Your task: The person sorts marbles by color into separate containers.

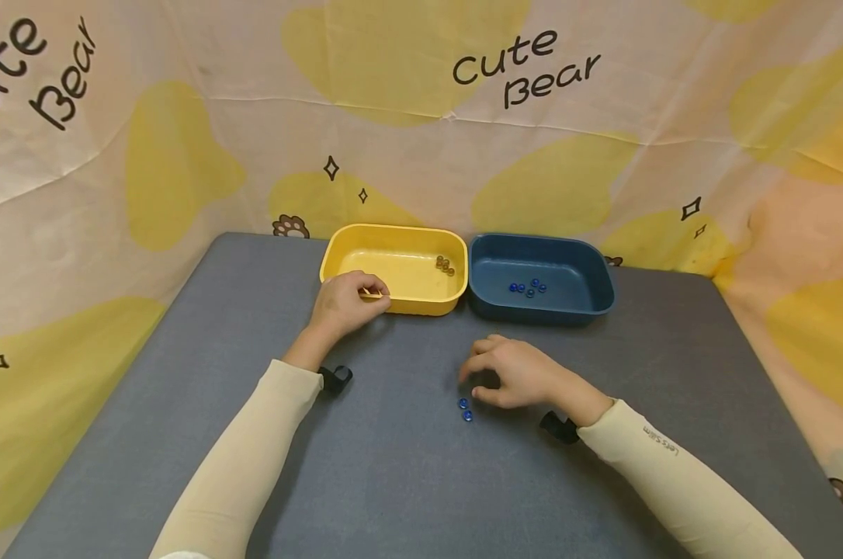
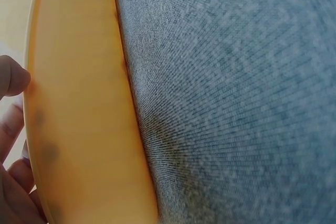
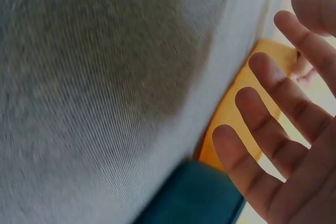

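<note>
My left hand [image 1: 348,301] grips the near left rim of a yellow tub [image 1: 393,306]. In the left wrist view, the thumb [image 2: 14,77] meets the rim and finger shadows show through the tub wall. Several amber beads [image 1: 445,266] lie at the tub's right side. Over the table, my right hand [image 1: 515,371] hovers with fingers loosely bent and apart, seen spread in the right wrist view. Two blue beads [image 1: 466,410] sit on the table just by its thumb. To the right of the yellow tub stands a dark blue tub [image 1: 575,307] containing several blue beads [image 1: 529,288].
Both tubs stand side by side at the back of the grey table [image 1: 393,466]. Behind them hangs a patterned cloth [image 1: 407,93]. Black straps [image 1: 335,380] sit at both wrists.
</note>
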### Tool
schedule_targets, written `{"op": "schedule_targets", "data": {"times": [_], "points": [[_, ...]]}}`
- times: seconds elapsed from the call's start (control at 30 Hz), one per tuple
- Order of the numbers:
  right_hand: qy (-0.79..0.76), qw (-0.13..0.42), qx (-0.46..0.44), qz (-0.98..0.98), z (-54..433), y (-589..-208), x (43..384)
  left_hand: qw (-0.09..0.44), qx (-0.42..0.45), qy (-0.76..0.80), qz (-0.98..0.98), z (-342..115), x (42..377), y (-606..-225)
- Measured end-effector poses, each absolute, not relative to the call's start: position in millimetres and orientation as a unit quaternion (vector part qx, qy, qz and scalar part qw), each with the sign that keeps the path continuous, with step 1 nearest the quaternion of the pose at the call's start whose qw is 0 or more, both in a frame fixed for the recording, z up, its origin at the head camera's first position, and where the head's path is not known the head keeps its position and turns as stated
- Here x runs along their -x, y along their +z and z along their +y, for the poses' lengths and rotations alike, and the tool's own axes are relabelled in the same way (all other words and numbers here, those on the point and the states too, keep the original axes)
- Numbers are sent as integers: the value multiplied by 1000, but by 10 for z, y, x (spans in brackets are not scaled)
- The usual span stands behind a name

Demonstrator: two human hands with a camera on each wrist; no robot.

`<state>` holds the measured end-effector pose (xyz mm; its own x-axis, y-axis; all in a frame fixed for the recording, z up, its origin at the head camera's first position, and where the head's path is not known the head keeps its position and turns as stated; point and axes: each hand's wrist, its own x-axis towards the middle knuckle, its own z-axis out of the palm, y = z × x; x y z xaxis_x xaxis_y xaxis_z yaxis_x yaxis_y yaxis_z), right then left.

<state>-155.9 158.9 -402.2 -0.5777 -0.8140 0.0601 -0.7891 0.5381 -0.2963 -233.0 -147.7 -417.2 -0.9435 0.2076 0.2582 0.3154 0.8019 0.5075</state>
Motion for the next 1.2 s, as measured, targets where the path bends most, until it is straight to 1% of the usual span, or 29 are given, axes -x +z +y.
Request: {"op": "schedule_targets", "data": {"times": [0.5, 0.93, 1.2], "points": [[-138, 76, 474, 866, 1481, -4184, 1538, 97, 141, -283, -944, -1474, 2330, -4185], [-130, 77, 477, 866, 1477, -4193, 1542, 113, 145, -281, -942, -1474, 2336, -4189], [-129, 94, 473, 866, 1480, -4184, 1542, 109, 144, -283, -942, -1473, 2332, -4188]]}}
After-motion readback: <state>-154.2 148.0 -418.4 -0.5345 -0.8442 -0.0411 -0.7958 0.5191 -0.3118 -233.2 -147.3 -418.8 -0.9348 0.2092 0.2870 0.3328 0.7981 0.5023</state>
